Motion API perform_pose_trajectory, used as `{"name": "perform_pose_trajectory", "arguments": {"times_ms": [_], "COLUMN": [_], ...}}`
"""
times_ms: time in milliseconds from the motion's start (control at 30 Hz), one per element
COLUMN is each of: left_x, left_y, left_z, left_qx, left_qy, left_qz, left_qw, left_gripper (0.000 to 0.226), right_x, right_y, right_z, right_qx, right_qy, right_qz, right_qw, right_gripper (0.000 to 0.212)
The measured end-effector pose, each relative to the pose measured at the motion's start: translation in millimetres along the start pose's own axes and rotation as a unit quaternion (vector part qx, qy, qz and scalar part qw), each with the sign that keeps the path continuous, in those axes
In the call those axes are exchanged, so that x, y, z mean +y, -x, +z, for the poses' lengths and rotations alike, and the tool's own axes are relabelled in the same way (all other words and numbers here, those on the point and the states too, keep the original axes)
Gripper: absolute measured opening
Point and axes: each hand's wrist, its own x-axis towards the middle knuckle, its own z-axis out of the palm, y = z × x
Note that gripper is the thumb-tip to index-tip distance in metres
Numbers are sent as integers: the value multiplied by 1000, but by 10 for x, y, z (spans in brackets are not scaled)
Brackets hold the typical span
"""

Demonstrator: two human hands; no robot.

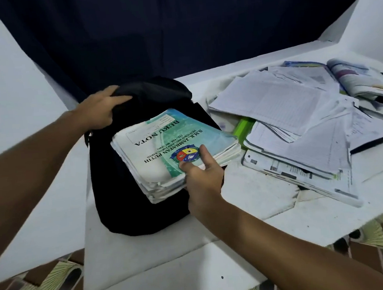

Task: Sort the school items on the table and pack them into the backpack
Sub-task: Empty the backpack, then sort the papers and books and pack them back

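Two bare arms reach out from the bottom of the view, over a white table point(148, 256). Farther along, the right hand point(202, 178) holds a thick stack of notebooks point(163, 151). Its thumb presses on top of the green cover, right by the round badge, and its fingers curl under the near edge of the stack. So this hand is gripping the notebooks.

Just past that grip, the stack lies tilted on the front of the black backpack point(142, 171). It is not inside the bag yet. I think it is on its way in.

Up and to the left of the stack, the left hand point(103, 109) grabs the top flap of the backpack. Its fingers curl over the dark cloth, so it is holding the bag, and I think it is pulling the mouth open. How wide the bag is open I cannot tell, because the inside is all black.

To the right of the gripped stack, much more waits on the table. Loose papers point(286, 115) lie in a messy pile, touching and covering each other. Something bright green point(243, 127) peeks out from under them, near the stack's far corner. An open book point(351, 77) lies at the far side of the pile.

So the job looks like it is only starting. One bunch of notebooks is sorted and ready to pack. The papers and books on the right are not sorted or packed yet.
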Motion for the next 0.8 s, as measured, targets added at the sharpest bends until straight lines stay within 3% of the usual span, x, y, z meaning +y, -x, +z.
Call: {"name": "perform_pose_trajectory", "arguments": {"times_ms": [467,800], "left_x": [-73,-127], "left_y": [15,-15], "left_z": [-59,-100], "left_qx": [-86,-94], "left_qy": [14,33], "left_qz": [-11,5], "left_qw": [996,995], "left_gripper": [78,77], "right_x": [310,347], "right_y": [-490,-677], "right_z": [713,852], "right_qx": [5,2], "right_qy": [12,19], "right_qz": [-4,10], "right_qw": [1000,1000], "right_gripper": [76,79]}}
